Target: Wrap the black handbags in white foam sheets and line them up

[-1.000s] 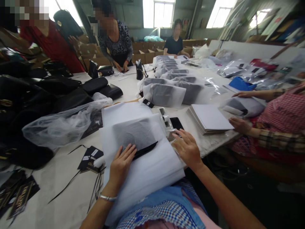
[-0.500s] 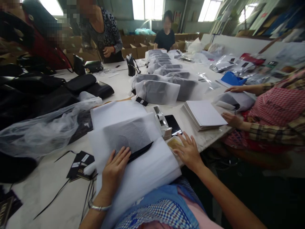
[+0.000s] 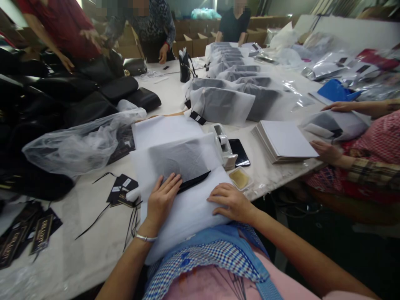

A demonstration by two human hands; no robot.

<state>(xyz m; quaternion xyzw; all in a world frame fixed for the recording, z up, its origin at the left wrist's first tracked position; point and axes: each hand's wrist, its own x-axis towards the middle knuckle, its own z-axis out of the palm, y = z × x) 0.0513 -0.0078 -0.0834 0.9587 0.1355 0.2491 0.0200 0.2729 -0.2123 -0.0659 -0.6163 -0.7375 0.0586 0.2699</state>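
A black bag [image 3: 194, 181] lies on white tissue paper [image 3: 184, 223], with a flap of the paper folded over most of it. Its dark front edge shows below the flap. My left hand [image 3: 165, 193] rests flat on the flap at the bag's lower left, fingers stretched out. On the right part of the paper, my right hand [image 3: 231, 202] touches the sheet with its fingers slightly bent and the thumb apart. Just beyond that hand is a small clear dish [image 3: 240, 178] with a yellowish pad.
A tape dispenser [image 3: 224, 146], a phone [image 3: 239, 152] and a stack of white boards [image 3: 284, 139] stand beyond. Wrapped bags [image 3: 221, 104] line the table. Black tags [image 3: 121, 189] and clear plastic [image 3: 81, 143] lie left. A co-worker's hands [image 3: 328, 152] handle another wrapped bag at right.
My right hand has moved from the dish with the yellowish pad onto the tissue paper. The left hand stays on the paper over the bag. The camera view has tilted down.
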